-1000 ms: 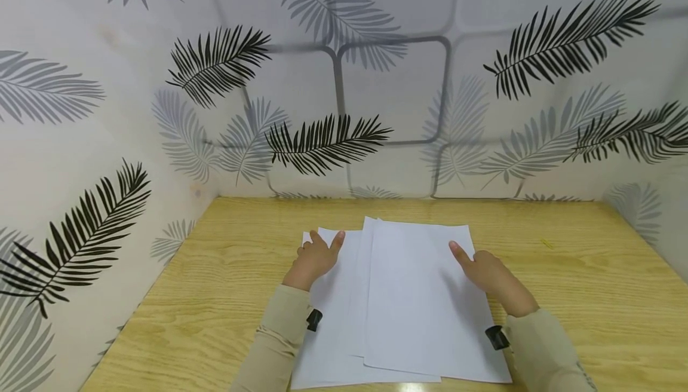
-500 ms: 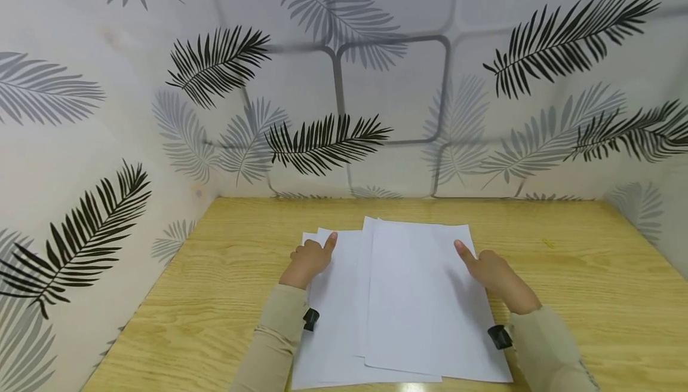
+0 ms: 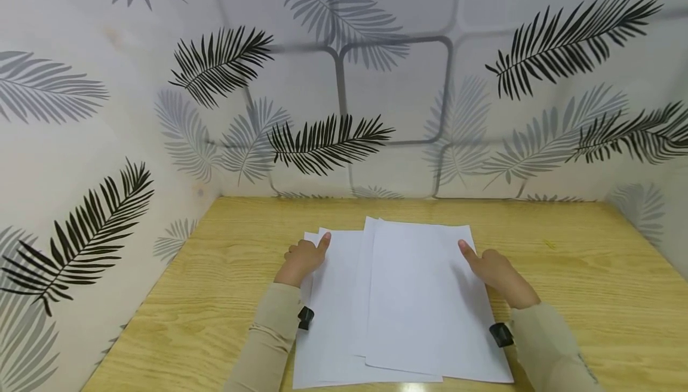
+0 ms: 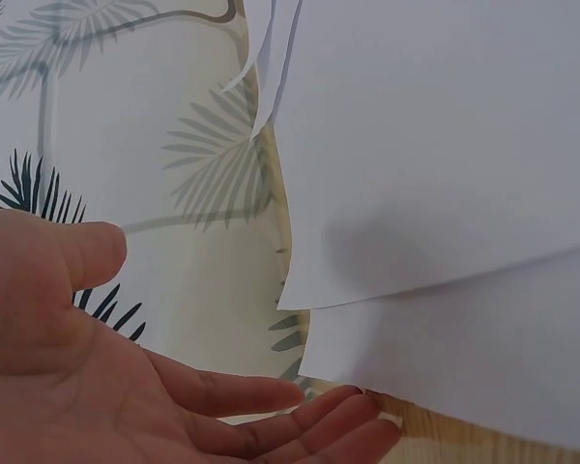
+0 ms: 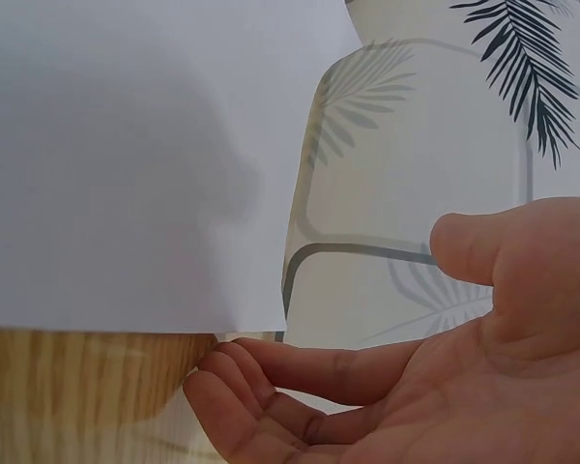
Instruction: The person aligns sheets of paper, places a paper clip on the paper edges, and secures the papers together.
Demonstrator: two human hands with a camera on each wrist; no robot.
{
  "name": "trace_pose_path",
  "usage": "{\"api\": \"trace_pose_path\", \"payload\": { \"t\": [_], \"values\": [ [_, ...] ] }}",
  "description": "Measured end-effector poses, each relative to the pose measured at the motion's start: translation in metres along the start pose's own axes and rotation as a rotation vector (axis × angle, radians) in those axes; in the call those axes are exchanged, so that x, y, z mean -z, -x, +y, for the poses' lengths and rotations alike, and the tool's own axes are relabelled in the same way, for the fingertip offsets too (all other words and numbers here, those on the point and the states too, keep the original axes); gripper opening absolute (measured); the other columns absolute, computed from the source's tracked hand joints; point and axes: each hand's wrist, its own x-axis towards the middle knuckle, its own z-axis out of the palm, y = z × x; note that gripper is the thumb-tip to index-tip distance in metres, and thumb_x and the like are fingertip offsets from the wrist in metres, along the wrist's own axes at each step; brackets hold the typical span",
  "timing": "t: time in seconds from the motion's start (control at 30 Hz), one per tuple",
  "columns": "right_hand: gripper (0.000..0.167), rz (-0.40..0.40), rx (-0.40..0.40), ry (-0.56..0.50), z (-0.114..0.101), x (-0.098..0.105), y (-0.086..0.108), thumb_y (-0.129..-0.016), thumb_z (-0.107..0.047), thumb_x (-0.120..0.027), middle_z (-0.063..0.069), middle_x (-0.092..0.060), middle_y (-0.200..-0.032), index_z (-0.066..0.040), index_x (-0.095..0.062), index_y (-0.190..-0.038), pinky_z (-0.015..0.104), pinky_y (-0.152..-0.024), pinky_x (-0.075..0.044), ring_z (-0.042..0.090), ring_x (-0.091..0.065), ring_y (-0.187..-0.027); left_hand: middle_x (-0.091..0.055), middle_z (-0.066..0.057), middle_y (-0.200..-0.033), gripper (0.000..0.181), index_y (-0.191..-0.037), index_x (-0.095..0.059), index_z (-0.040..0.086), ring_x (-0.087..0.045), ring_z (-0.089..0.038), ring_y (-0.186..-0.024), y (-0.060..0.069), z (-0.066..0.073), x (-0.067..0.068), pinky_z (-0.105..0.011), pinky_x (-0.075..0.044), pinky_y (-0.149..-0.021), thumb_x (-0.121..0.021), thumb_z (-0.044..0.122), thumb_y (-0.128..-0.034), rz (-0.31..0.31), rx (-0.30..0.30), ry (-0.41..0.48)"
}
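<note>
several overlapping white sheets (image 3: 414,302) are laid on the table (image 3: 602,266), before the patterned wall (image 3: 398,96); their exact number is hidden by the overlap. the sheet on the right side is placed uppermost, and those on the left side are partly covered by it. the left hand (image 3: 304,259) is placed at the upper left edge of the sheets. its thumb is held wide of the fingers, which are lightly bent; in the head view most of them are hidden behind the hand. in the left wrist view the fingertips are seen close by a paper corner, but whether it is touched cannot be told. the right hand (image 3: 494,269) is placed at the right edge, its thumb likewise held wide; in its wrist view the loosely bent fingertips are brought against a lower paper corner. in both wrist views the sheets and the palms are cut off by the frame. the sleeves (image 3: 269,332) are cut off at the bottom of the head view. a small yellow piece (image 3: 549,244) is seen on the table, too small to be identified.
</note>
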Motion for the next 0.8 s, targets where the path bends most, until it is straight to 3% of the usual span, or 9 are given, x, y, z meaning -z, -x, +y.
{"api": "trace_pose_path", "payload": {
  "t": [0.8],
  "values": [
    [0.088,-0.010,0.000,-0.016,-0.0025,-0.0006,-0.0026,-0.103,-0.052,-0.020,0.049,-0.036,-0.129,0.034,-0.031,-0.124,0.058,-0.097,-0.039,0.058,-0.041,-0.119,-0.043,-0.040,-0.126,0.073,-0.129,-0.044,-0.021,-0.041,-0.051,-0.116,-0.0030,0.0016,-0.0032,-0.058,-0.035,-0.095,-0.031,0.046,-0.1039,0.018,0.009,0.024]
  ]
}}
